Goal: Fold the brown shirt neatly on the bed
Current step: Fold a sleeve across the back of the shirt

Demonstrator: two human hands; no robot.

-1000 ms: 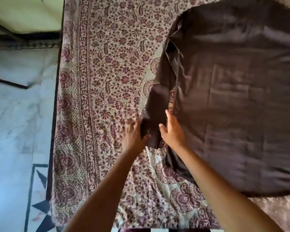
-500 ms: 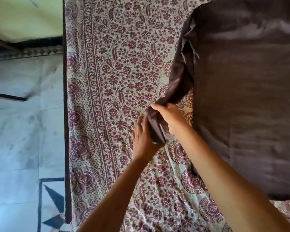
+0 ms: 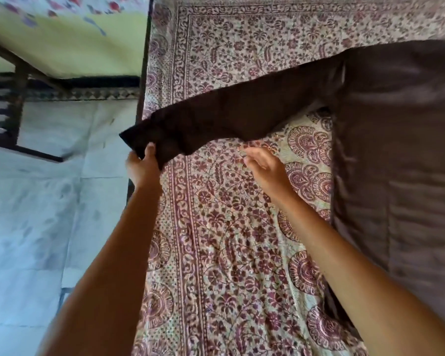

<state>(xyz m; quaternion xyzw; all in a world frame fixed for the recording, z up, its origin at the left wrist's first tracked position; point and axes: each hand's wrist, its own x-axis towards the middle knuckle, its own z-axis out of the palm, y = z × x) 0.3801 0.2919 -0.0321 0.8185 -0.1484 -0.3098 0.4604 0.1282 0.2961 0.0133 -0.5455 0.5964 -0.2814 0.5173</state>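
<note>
Pinched between thumb and fingers, the cuff end of the sleeve [image 3: 231,111] sits in the left hand [image 3: 141,167], at the left-centre of the frame, right over the edge of the bed [image 3: 216,253]. That hand draws the sleeve out sideways and slightly off the patterned bedspread, so the cloth runs taut and straight from the cuff up to the shoulder; I judge this is to take out twists before the sleeve is laid across the body. The right hand [image 3: 263,165] hovers loose and empty just below the sleeve, fingers spread, gripping nothing, likely ready to smooth or catch the middle of the cloth. The brown shirt [image 3: 396,163] lies flat along the right side of the frame. Half a second earlier both hands were together on the bunched cuff, near the shirt's body; now the sleeve is stretched out leftward and the right hand has let go.
</note>
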